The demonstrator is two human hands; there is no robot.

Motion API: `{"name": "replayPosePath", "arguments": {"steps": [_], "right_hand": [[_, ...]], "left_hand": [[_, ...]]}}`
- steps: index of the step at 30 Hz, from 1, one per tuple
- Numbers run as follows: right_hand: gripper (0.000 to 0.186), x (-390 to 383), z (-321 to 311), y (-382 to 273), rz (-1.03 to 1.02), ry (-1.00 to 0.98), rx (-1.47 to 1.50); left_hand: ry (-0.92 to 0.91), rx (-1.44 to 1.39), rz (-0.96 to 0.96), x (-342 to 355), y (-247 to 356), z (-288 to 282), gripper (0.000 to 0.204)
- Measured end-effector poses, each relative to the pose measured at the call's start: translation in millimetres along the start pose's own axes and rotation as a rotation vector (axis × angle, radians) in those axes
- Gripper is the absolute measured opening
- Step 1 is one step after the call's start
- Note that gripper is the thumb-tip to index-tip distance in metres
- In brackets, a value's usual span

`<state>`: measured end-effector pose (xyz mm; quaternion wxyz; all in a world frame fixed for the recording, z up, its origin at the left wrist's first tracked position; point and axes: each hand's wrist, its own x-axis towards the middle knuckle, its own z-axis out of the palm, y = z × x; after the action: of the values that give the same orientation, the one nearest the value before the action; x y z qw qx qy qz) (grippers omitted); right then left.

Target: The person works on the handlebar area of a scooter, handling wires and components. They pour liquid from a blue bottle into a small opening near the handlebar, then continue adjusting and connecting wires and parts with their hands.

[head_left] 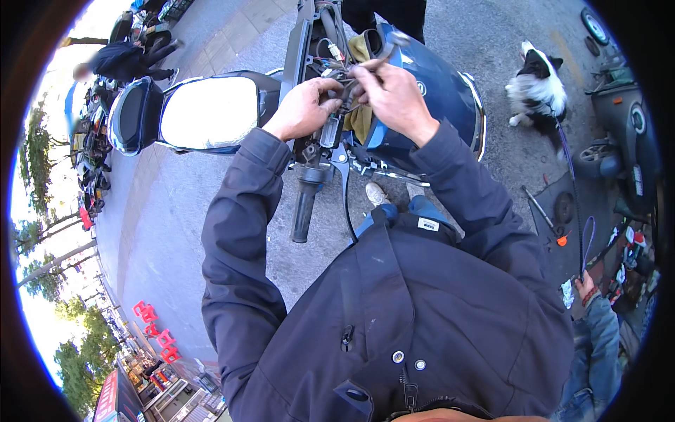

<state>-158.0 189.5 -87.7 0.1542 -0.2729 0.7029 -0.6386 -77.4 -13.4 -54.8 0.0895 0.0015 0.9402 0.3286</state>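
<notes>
A blue scooter [444, 88] stands across in front of me, its handlebar [307, 184] uncovered and a bundle of wires and connectors [334, 60] exposed. My left hand [306, 109] is closed at these wires, thumb and fingers pinching a dark cable beside the handlebar. Just to its right, my right hand [395, 97] is closed too, its fingers touching the same wiring. A grey metal tool [395, 43], blurred, sticks up from the right hand; its kind is unclear. A yellowish cloth [359, 126] lies tucked between handlebar and blue front panel, partly under the right hand.
The brake lever [342, 163] points toward me. The scooter's seat bears a white cover [211, 111]. A black-and-white dog [538, 88] on a leash is at right, held by another person's hand [585, 287]. Tools lie on a dark mat [562, 232]. Someone stands beyond the handlebar.
</notes>
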Motion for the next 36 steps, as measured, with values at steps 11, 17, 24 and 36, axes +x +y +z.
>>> {"name": "replayPosePath", "arguments": {"steps": [11,17,24,36], "right_hand": [[0.04,-63,5,54,0.319,-0.001,0.99],[0.039,-66,12,61,0.418,0.079,1.027],[0.018,15,21,-25,-0.327,0.011,-0.505],[0.041,-63,3,65,0.384,0.017,1.106]], "left_hand": [[-0.028,-0.004,-0.021,-2,6,-3,0.021],[-0.042,0.055,0.0,0,11,-5,0.021],[0.041,-0.178,-0.073,-3,-7,4,0.034],[-0.021,0.006,-0.021,-3,10,-1,0.021]]}}
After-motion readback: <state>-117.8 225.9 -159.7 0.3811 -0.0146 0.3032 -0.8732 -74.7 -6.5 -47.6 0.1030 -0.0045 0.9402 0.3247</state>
